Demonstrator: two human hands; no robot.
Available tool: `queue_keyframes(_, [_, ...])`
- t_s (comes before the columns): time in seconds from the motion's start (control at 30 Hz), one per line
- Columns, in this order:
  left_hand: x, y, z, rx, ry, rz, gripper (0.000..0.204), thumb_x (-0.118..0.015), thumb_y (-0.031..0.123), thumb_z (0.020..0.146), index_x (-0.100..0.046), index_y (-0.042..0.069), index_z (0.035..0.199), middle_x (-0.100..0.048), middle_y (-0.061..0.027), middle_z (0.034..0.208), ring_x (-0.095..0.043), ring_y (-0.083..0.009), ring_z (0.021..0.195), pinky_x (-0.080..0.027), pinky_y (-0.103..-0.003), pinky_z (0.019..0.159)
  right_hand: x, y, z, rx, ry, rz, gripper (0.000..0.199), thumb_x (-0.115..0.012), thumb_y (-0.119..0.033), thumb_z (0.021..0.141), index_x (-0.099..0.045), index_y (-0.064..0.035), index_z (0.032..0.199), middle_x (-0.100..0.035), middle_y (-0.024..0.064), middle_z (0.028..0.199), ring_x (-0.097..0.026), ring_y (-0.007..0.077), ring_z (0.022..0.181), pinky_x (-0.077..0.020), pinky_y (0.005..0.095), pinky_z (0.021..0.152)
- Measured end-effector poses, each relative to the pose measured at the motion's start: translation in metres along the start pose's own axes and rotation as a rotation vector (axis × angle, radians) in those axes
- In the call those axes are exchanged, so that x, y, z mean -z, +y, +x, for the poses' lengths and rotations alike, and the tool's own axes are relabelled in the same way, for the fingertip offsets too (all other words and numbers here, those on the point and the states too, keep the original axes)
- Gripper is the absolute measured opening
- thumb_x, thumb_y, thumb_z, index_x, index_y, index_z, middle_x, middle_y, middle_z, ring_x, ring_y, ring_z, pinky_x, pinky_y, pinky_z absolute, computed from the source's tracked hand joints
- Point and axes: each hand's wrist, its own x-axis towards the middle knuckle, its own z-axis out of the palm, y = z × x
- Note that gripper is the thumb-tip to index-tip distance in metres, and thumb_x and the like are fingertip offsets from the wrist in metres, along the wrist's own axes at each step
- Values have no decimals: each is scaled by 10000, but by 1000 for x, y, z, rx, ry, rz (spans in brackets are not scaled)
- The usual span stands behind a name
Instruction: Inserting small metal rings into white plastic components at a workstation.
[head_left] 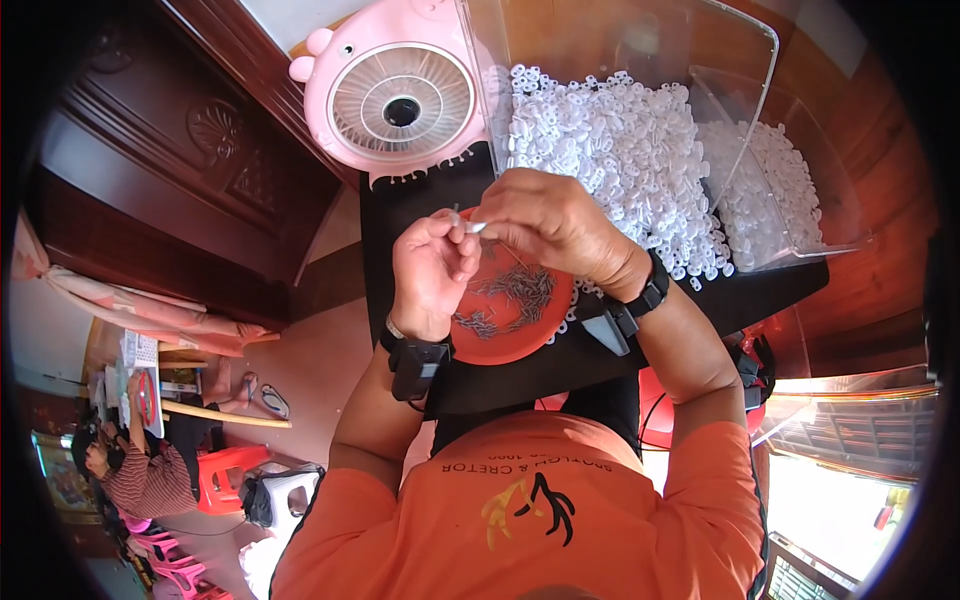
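My left hand (435, 270) and my right hand (555, 225) meet above a round orange-red dish (500, 347), fingertips closed together. Pinched in the left fingers is a small white plastic piece (476, 227), with a thin grey bit showing just above the fingertips. My right thumb and forefinger close at the same piece; whether they hold a separate small part is hidden. Beneath the hands, many thin grey metal pins or screws (525, 292) lie loose in the dish. The right hand is nearest the large heap of white plastic pieces (610, 140).
The black tabletop (400, 225) carries a pink animal-shaped fan (400, 105) at the back left. Clear plastic bins (765, 90) around the white pieces stand at back right. A grey-bladed tool (606, 335) lies beside my right wrist. Another person (150, 475) sits far left.
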Motion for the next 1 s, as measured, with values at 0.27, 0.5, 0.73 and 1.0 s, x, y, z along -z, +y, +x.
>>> queue_keyframes(0.27, [-23,-7,-10,-122,104,827,148,-504,148,840,-575,47,758,-579,-26,691,-497,-57,539,-303,-175,436,1,28,-7,-758,100,843,150,-616,-22,853,-643,12,997,-660,45,808,-593,72,684,-474,196,604])
queue_keyframes(0.5, [-23,-4,-12,-161,145,798,150,-560,156,844,-598,42,754,-541,6,624,-446,-40,504,-303,-178,447,0,26,-6,-807,91,913,140,-610,-32,858,-636,17,986,-663,50,792,-604,69,658,-480,189,569])
queue_keyframes(0.73, [-33,-2,-17,-164,121,853,179,-515,150,865,-598,19,775,-455,39,540,-368,-21,445,-238,-182,406,2,29,-6,-806,50,859,149,-628,-47,845,-650,-5,986,-655,30,776,-599,62,655,-479,186,573])
queue_keyframes(1.0, [-32,-3,-16,-172,110,823,184,-532,145,868,-597,9,763,-446,41,543,-355,-18,452,-232,-182,414,1,30,-8,-769,12,850,154,-648,-57,832,-663,0,974,-641,24,749,-579,62,643,-471,191,576])
